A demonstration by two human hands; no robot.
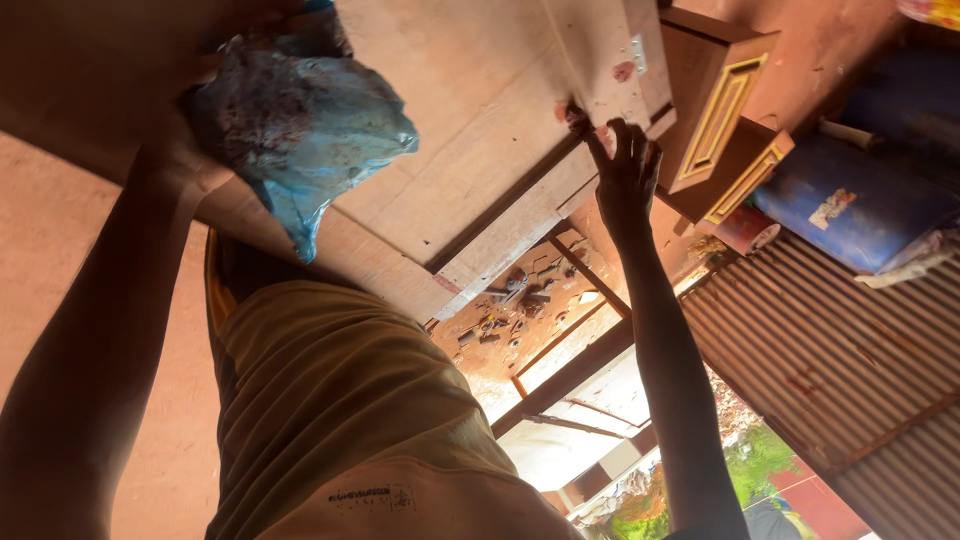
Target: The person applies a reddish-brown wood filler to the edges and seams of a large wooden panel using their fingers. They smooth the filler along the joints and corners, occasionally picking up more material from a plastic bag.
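Left hand (190, 150) clutching a crumpled blue stained rag (300, 120) against a bare plywood cabinet panel (470, 110); right hand (625, 175), fingers curled, gripping the panel's edge, corrugated metal wall (830, 350) beyond.

Bare wooden board (470, 120) under a stained blue cloth (300, 125)

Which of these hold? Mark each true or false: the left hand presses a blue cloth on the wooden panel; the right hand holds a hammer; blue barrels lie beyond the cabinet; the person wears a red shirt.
1. The left hand presses a crumpled blue cloth on the flat wooden panel: true.
2. The right hand holds a hammer: false; it grips the panel's edge, no tool.
3. Blue plastic barrels lie beyond the small wooden cabinet: true.
4. The person wears a red shirt: false; the shirt is olive-yellow.
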